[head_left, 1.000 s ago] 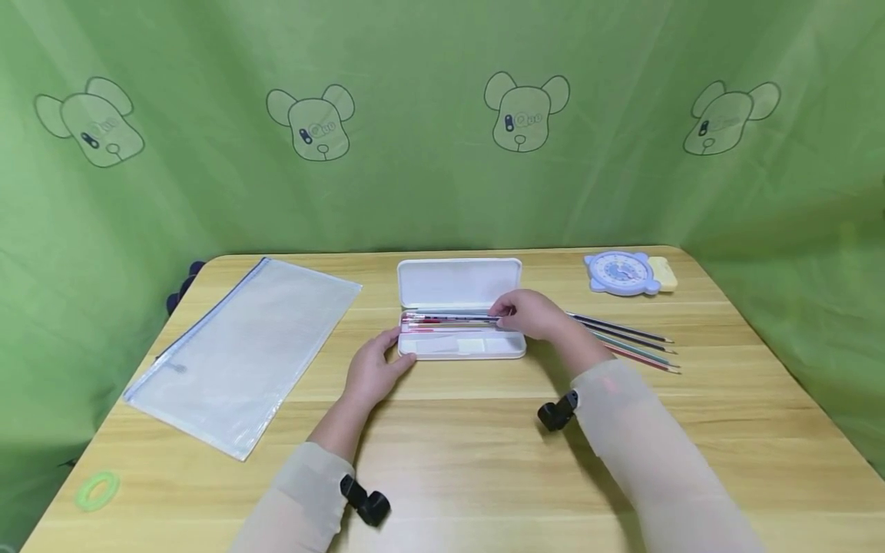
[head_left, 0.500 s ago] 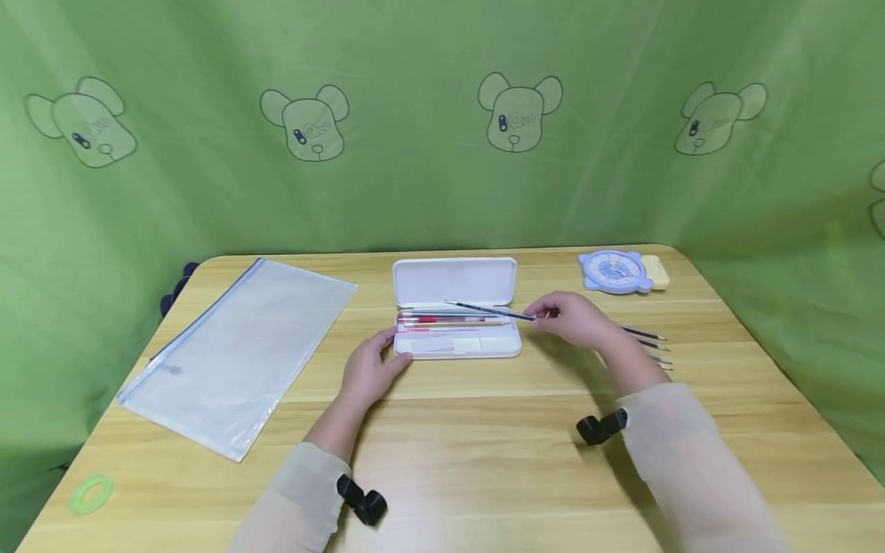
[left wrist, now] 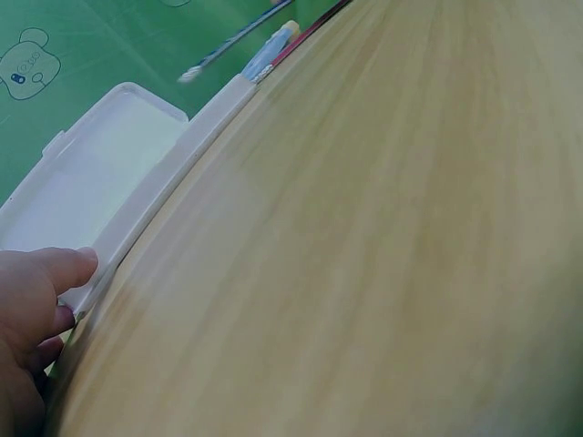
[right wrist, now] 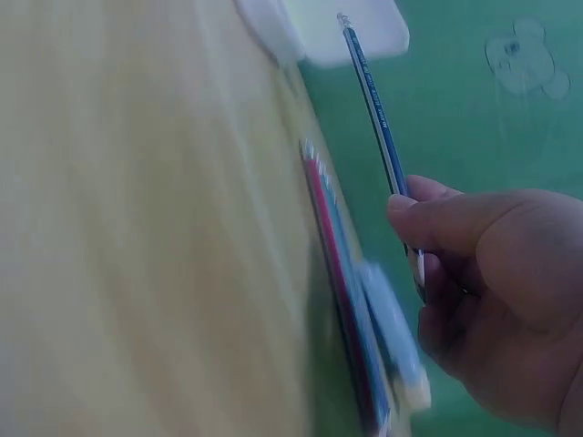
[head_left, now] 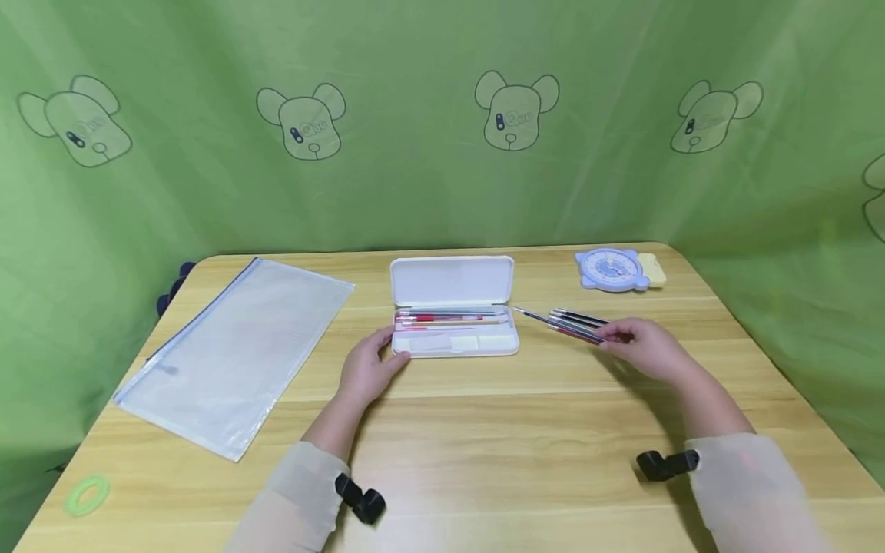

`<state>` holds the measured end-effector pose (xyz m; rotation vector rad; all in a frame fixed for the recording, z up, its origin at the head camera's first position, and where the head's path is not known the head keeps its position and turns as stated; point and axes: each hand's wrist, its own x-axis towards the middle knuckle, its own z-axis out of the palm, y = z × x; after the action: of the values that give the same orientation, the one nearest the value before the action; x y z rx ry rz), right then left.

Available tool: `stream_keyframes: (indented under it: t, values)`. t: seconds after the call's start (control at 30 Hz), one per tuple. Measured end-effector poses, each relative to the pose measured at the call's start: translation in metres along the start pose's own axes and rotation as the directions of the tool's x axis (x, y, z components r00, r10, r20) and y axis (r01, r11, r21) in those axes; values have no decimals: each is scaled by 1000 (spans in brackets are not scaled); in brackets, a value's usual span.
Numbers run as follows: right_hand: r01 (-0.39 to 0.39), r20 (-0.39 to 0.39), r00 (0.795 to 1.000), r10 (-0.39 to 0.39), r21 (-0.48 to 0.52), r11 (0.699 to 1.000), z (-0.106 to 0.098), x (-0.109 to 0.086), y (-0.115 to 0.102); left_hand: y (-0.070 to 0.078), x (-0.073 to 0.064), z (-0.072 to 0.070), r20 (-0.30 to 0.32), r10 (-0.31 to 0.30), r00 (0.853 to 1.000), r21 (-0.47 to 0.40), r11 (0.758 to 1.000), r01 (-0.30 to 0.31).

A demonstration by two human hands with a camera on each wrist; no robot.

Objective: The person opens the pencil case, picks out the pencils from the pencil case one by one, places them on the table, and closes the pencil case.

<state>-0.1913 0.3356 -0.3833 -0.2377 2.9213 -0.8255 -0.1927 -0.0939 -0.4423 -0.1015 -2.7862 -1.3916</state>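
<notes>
Near the middle of the bench's point(head_left: 512, 476) far edge: white pencil case point(head_left: 452, 281), lid raised, several pens and pencils point(head_left: 449, 319) lying lengthwise in the rear of its base. Left hand point(head_left: 366, 372) at the case's left end; grip pinching that end, thumb on top and fingers below in the left wrist view. Right hand point(head_left: 646, 349) between the case and the bench's right edge; grip pinching a dark blue pencil point(right wrist: 375, 111) near its sharpened tip, pencil raised, silvery end pointing toward the case. Loose pencils point(right wrist: 342, 264), a red one and a blue one among them, lie on the bench right of the case. Toward the far right corner, light blue clock-faced disc point(head_left: 612, 269), yellow block point(head_left: 653, 270) against its right side. Clear zip pouch point(head_left: 242, 353) flat along the left edge; green ring point(head_left: 87, 495) toward the near left corner
</notes>
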Motion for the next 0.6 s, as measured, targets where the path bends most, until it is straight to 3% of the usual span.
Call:
stream_keyframes:
  t: [0.33, 0.6]
  values:
    - [-67, 1, 998, 67, -72, 995, -3, -26, 39, 2, -2, 0, -3, 12, 1000, 7, 1000, -12]
    - [-96, -2, 995, 96, -87, 992, -4, -34, 46, 1, -1, 0, -8, 7, 1000, 6, 1000, -7]
